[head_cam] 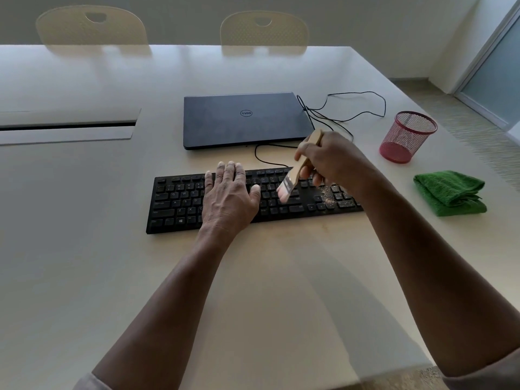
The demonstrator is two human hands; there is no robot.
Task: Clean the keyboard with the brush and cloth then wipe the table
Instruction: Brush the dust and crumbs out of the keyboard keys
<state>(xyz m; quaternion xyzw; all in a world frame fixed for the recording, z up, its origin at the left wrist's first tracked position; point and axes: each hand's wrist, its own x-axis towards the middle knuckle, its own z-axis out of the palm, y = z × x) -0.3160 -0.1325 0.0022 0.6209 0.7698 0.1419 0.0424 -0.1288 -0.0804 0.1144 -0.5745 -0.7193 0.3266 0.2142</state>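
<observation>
Left hand (228, 197) flat on the keyboard (180, 201), right hand (334, 161) gripping the brush (292, 178) over its crumb-strewn right end, cloth (450, 192) right of it, laptop (242, 119) behind.

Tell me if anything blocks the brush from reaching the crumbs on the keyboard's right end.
Nothing visible does. The brush, gripped by the right hand, has its bristles over the keyboard, just left of the crumbs; only open keys lie between. The left hand rests farther left.

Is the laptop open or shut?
Shut. The laptop lies flat behind the keyboard, lid down with the logo facing up; no screen shows.
</observation>
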